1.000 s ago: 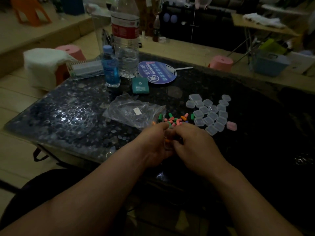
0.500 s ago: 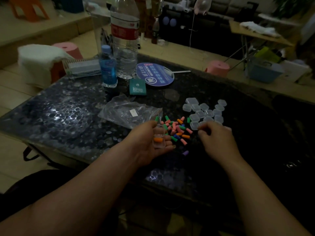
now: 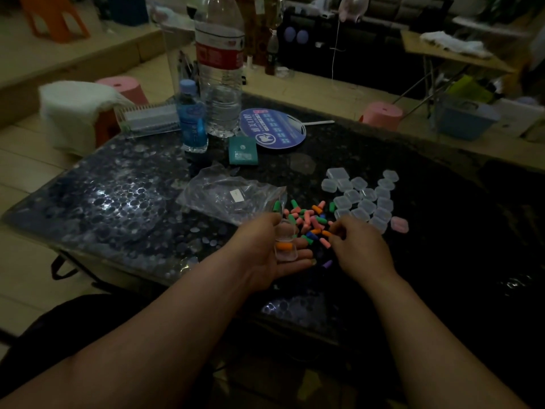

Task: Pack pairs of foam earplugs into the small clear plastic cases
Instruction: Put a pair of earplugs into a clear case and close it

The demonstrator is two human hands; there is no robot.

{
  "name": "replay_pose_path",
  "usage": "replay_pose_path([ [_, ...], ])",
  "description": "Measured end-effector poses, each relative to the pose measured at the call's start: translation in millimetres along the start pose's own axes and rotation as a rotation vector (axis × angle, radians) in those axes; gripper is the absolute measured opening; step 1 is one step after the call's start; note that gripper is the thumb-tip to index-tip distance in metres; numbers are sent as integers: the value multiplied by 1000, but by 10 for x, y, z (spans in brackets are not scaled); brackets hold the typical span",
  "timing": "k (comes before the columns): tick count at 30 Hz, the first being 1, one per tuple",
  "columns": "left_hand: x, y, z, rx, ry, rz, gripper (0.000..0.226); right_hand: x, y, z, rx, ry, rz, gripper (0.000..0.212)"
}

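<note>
Our left hand cradles an open case holding one orange earplug; our right hand curls over the loose earplugs, grip unclear; many empty cases await filling.

Person visible as two arms and hands only. Left forearm, right forearm: bare along whole visible length, up to frame edge. Left hand, right hand: bare. Dim light hides finer surface detail. Dark shape beneath left forearm at lower left: clothing or something else, cannot tell.
</note>
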State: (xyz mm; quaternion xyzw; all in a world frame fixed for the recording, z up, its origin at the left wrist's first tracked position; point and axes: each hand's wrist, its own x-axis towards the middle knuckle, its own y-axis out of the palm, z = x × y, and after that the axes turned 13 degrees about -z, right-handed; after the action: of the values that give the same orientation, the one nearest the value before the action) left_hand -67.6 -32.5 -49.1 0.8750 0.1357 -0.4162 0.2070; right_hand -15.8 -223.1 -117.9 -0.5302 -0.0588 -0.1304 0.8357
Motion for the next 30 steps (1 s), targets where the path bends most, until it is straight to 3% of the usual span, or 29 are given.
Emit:
replay_pose_path([
  [6, -15, 22, 9, 7, -23, 9, 40, -17, -177, 97, 80, 48, 16, 4],
  [12, -9, 61, 1, 16, -21, 38, 42, -247, -623, 392, 336, -84, 73, 9],
  [20, -2, 120, 66, 68, 27, 75, 35, -500, -560, 444, 257, -376, 137, 11],
  [30, -36, 135, 63, 61, 36, 85, 36, -488, -520, 420, 191, -405, 153, 4],
])
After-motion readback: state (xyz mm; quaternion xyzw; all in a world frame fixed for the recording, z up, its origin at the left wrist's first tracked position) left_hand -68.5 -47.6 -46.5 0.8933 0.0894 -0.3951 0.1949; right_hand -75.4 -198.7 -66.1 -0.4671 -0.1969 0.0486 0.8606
